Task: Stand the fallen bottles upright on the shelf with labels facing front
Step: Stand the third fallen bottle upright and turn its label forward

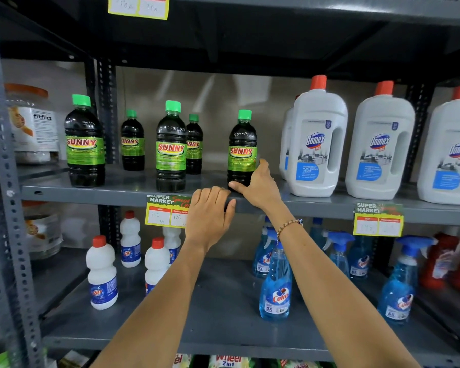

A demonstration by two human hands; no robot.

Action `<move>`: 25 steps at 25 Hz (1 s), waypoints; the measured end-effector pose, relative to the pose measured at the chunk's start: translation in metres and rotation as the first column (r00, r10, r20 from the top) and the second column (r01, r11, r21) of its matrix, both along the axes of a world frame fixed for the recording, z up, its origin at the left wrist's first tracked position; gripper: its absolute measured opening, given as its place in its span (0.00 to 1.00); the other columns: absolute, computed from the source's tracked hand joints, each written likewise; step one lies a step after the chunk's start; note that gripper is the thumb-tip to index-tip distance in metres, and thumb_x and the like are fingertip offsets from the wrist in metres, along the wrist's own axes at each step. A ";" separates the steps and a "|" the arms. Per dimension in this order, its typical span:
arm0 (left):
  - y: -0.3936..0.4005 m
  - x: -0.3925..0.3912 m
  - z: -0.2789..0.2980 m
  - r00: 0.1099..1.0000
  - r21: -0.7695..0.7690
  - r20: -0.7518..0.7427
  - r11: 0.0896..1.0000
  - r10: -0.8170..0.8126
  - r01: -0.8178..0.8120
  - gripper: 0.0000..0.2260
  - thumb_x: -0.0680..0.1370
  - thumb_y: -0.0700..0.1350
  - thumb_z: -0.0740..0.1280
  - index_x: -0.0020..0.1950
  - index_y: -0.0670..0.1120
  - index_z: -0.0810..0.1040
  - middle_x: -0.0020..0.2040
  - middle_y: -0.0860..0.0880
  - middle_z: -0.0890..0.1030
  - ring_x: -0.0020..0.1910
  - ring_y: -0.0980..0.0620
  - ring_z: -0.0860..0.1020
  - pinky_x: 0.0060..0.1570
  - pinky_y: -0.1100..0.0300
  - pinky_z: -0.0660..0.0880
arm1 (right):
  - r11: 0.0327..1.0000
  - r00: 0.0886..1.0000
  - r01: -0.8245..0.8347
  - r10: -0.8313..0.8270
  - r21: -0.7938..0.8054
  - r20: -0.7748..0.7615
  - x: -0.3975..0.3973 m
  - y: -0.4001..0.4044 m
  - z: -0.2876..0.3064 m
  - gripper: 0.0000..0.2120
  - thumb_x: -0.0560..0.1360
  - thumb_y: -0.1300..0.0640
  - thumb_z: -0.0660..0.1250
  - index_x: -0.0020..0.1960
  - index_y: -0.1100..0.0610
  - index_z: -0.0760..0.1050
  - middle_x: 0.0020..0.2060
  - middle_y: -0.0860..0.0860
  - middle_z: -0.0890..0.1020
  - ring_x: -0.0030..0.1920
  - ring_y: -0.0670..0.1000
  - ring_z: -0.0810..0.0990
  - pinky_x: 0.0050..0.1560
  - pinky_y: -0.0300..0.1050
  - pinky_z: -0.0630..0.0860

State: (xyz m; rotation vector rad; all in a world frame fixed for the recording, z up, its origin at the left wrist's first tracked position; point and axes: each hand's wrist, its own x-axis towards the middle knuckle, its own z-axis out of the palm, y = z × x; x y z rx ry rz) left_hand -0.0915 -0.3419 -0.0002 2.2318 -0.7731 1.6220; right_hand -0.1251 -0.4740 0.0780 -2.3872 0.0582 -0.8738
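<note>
Standing upright, the Sunny bottle (242, 152) sits between right-hand fingers (262, 166).

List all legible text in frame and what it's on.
"SUNNY": dark green-capped bottles
"Domex": white red-capped jugs
"fitfizz": jar
"SUPER MARKET": shelf price tags
"160", "120": handwritten, left tag
"Colin", "5X": blue spray bottles
"Wheel 2in1": packs at bottom
Fine print, other tag prices, small white bottles' logo: too blurred.

open shelf (133, 193) gap between sunny bottles (171, 147) (241, 152); domex jug (316, 144) crowds right.
</note>
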 end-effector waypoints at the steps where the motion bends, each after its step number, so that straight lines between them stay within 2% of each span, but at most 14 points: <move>1: 0.000 -0.001 0.000 1.000 0.000 -0.004 1.000 -0.002 0.002 0.15 0.81 0.51 0.54 0.52 0.43 0.77 0.45 0.47 0.79 0.43 0.45 0.75 0.49 0.53 0.67 | 1.000 1.000 -0.002 0.002 -0.003 -0.003 -0.001 0.000 0.000 0.39 0.70 0.47 0.72 0.69 0.63 0.55 0.66 0.60 0.70 0.64 0.62 0.72 0.59 0.56 0.72; 5: -0.002 -0.006 0.000 0.999 -0.016 -0.051 1.000 -0.010 0.009 0.15 0.81 0.52 0.54 0.49 0.44 0.76 0.43 0.47 0.78 0.42 0.46 0.74 0.48 0.54 0.66 | 0.999 0.999 -0.025 0.026 0.045 -0.033 -0.001 -0.002 0.001 0.42 0.70 0.47 0.73 0.71 0.63 0.52 0.68 0.60 0.69 0.66 0.61 0.71 0.61 0.55 0.71; 7: -0.002 -0.010 0.013 0.996 -0.033 -0.093 0.999 0.001 -0.004 0.17 0.81 0.53 0.53 0.44 0.44 0.76 0.39 0.47 0.77 0.40 0.45 0.75 0.44 0.53 0.65 | 0.986 0.994 -0.081 0.091 0.142 -0.063 -0.001 -0.006 0.005 0.43 0.70 0.50 0.73 0.72 0.64 0.50 0.68 0.60 0.69 0.67 0.60 0.70 0.63 0.52 0.69; 9: -0.002 -0.013 0.038 0.965 -0.061 -0.261 0.998 -0.014 -0.002 0.17 0.81 0.55 0.54 0.46 0.44 0.75 0.40 0.46 0.80 0.42 0.42 0.78 0.41 0.52 0.67 | 0.950 0.981 -0.136 0.168 0.282 -0.094 0.000 -0.012 0.009 0.41 0.72 0.54 0.72 0.73 0.63 0.50 0.68 0.59 0.70 0.67 0.57 0.71 0.65 0.50 0.68; 10: -0.002 -0.012 0.051 0.918 -0.122 -0.391 0.992 -0.068 0.022 0.17 0.81 0.56 0.56 0.52 0.43 0.73 0.45 0.44 0.81 0.46 0.41 0.79 0.41 0.51 0.69 | 0.933 0.974 -0.148 0.194 0.327 -0.113 0.000 -0.015 0.011 0.38 0.73 0.55 0.71 0.73 0.63 0.52 0.67 0.58 0.72 0.66 0.56 0.71 0.67 0.51 0.69; 11: -0.003 -0.010 0.065 0.820 -0.224 -0.548 0.973 -0.164 0.045 0.19 0.80 0.57 0.59 0.61 0.43 0.69 0.54 0.42 0.80 0.52 0.39 0.78 0.46 0.50 0.71 | 0.926 0.969 -0.151 0.208 0.345 -0.133 0.001 -0.017 0.012 0.34 0.73 0.56 0.70 0.72 0.62 0.56 0.66 0.57 0.74 0.65 0.56 0.73 0.67 0.53 0.69; 12: -0.003 -0.007 0.078 0.649 -0.327 -0.705 0.943 -0.285 0.060 0.25 0.79 0.56 0.61 0.69 0.42 0.62 0.63 0.40 0.76 0.61 0.39 0.75 0.53 0.50 0.72 | 0.924 0.966 -0.152 0.214 0.350 -0.146 0.004 -0.020 0.012 0.30 0.73 0.57 0.70 0.70 0.61 0.61 0.64 0.58 0.76 0.63 0.56 0.75 0.66 0.55 0.71; 13: -0.003 -0.003 0.088 0.465 -0.401 -0.794 0.912 -0.392 0.085 0.31 0.79 0.54 0.63 0.74 0.41 0.55 0.70 0.39 0.70 0.67 0.40 0.71 0.60 0.50 0.69 | 0.923 0.965 -0.152 0.216 0.353 -0.148 0.006 -0.021 0.012 0.26 0.73 0.58 0.70 0.68 0.61 0.65 0.62 0.58 0.77 0.62 0.56 0.76 0.66 0.56 0.72; 14: -0.004 0.001 0.095 0.333 -0.419 -0.835 0.899 -0.437 0.130 0.32 0.79 0.52 0.64 0.76 0.41 0.54 0.71 0.40 0.68 0.69 0.42 0.69 0.62 0.52 0.67 | 0.920 0.966 -0.153 0.216 0.360 -0.141 0.007 -0.022 0.011 0.24 0.73 0.59 0.70 0.66 0.60 0.68 0.61 0.58 0.78 0.61 0.56 0.77 0.65 0.56 0.72; 15: -0.006 0.005 0.099 0.264 -0.408 -0.855 0.893 -0.447 0.190 0.27 0.79 0.49 0.65 0.74 0.42 0.60 0.69 0.42 0.71 0.68 0.43 0.70 0.63 0.54 0.67 | 0.918 0.968 -0.155 0.215 0.366 -0.128 0.008 -0.023 0.010 0.22 0.73 0.60 0.70 0.65 0.60 0.69 0.60 0.58 0.79 0.60 0.56 0.77 0.65 0.57 0.72; 16: -0.007 0.010 0.100 0.254 -0.402 -0.853 0.883 -0.457 0.242 0.20 0.79 0.47 0.66 0.69 0.44 0.69 0.66 0.43 0.75 0.64 0.45 0.73 0.62 0.54 0.69 | 0.917 0.971 -0.158 0.212 0.365 -0.112 0.009 -0.024 0.010 0.22 0.73 0.60 0.70 0.64 0.60 0.70 0.59 0.58 0.79 0.60 0.57 0.78 0.64 0.57 0.73; 18: -0.008 0.014 0.097 0.280 -0.453 -0.807 0.849 -0.520 0.271 0.12 0.77 0.44 0.69 0.60 0.46 0.76 0.58 0.44 0.80 0.59 0.46 0.77 0.63 0.51 0.71 | 0.921 0.973 -0.166 0.211 0.354 -0.093 0.011 -0.025 0.011 0.21 0.73 0.60 0.70 0.64 0.60 0.70 0.59 0.58 0.80 0.59 0.56 0.78 0.64 0.57 0.73; 25: 0.001 0.022 0.090 0.256 -0.565 -0.746 0.788 -0.615 0.245 0.16 0.71 0.44 0.75 0.56 0.45 0.76 0.55 0.45 0.81 0.55 0.49 0.78 0.60 0.54 0.73 | 0.922 0.963 -0.200 0.248 0.332 -0.108 0.003 -0.020 0.013 0.21 0.74 0.61 0.69 0.65 0.61 0.71 0.61 0.57 0.79 0.60 0.54 0.77 0.64 0.54 0.73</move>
